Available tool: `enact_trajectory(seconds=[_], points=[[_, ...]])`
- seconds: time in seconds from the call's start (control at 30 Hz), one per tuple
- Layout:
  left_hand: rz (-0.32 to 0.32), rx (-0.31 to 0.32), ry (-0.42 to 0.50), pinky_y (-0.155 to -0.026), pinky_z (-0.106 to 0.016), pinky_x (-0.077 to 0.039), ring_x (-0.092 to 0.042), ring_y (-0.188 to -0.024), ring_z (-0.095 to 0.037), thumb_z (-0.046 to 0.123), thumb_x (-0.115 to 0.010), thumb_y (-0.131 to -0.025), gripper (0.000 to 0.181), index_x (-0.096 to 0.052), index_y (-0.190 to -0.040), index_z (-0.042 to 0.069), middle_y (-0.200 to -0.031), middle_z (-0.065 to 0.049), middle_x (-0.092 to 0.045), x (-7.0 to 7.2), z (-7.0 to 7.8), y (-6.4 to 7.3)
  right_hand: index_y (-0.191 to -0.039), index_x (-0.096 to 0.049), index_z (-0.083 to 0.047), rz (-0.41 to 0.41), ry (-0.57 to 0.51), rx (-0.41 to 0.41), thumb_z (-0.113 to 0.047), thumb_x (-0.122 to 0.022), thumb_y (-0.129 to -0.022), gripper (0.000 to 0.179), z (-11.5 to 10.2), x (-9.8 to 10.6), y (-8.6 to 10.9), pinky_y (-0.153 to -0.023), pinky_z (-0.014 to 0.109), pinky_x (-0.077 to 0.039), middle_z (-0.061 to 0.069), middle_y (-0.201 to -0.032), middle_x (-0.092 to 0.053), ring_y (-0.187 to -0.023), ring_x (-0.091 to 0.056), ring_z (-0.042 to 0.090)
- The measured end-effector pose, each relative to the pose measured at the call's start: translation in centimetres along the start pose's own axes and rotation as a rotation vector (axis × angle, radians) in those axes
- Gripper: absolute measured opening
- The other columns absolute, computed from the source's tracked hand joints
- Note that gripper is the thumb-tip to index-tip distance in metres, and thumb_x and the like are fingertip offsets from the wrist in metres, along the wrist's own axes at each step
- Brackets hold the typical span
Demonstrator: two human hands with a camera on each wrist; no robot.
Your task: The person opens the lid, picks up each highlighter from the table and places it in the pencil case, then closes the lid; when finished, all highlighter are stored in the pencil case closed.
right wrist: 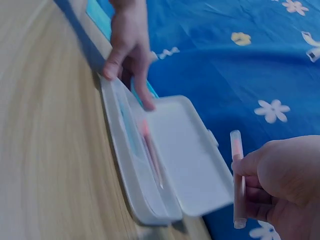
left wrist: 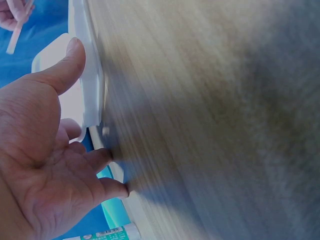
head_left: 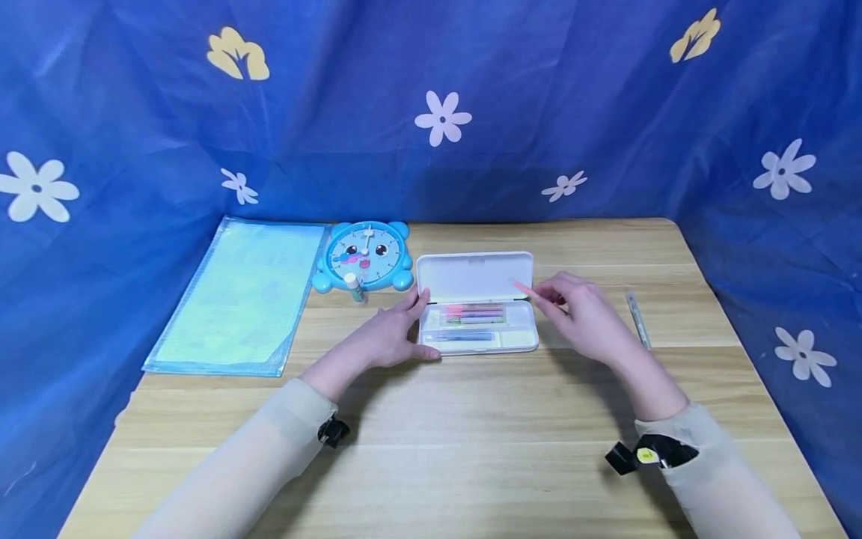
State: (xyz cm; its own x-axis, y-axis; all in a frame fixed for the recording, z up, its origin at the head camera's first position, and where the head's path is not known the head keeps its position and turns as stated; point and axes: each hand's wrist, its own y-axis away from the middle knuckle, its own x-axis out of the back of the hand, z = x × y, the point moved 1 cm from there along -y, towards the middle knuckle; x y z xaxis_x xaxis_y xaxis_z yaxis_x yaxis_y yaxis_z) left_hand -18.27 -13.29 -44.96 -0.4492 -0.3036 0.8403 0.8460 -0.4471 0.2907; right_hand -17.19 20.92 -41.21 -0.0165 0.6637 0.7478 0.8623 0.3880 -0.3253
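Note:
A white pencil case lies with its lid tipped back on the table. Several coloured pens fill its back compartment, and a blue pen lies in the front one. My left hand rests at the case's left end, thumb at the near corner and index finger by the hinge, its fingers mostly straight. Just off the right end of the lid, my right hand pinches a slim pink marker with a translucent cap between thumb and fingers. In the right wrist view it stands nearly upright, apart from the case.
Left of the case are a blue toy clock, a glue stick in front of it, and a light blue mesh zip pouch. A pen lies beyond my right hand. Blue flowered cloth hangs behind the table.

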Motion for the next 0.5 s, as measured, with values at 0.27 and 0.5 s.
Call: enact_trajectory(seconds=[0.27, 0.5], points=[[-0.006, 0.000, -0.007, -0.120, -0.071, -0.018, -0.016, -0.159, -0.037, 0.059, -0.083, -0.086, 0.121, -0.009, -0.170, 0.012, -0.176, -0.010, 0.004, 0.0, 0.0, 0.0, -0.110, -0.076, -0.006, -0.116, -0.002, 0.102, -0.011, -0.070, -0.104, 0.010, -2.2, -2.7, -1.3, -0.075, 0.036, -0.054, -0.002, -0.096, -0.068, -0.084, -0.061, 0.013], [-0.005, -0.002, -0.005, -0.120, -0.072, -0.019, -0.018, -0.158, -0.038, 0.059, -0.082, -0.086, 0.120, -0.009, -0.170, 0.012, -0.176, -0.011, 0.003, 0.3, 0.0, -0.1, -0.112, -0.076, -0.006, -0.193, 0.009, 0.140, -0.010, -0.070, -0.104, 0.012, -3.3, -4.9, -2.2, -0.082, 0.038, -0.055, 0.000, -0.100, -0.069, -0.089, -0.062, 0.014]])
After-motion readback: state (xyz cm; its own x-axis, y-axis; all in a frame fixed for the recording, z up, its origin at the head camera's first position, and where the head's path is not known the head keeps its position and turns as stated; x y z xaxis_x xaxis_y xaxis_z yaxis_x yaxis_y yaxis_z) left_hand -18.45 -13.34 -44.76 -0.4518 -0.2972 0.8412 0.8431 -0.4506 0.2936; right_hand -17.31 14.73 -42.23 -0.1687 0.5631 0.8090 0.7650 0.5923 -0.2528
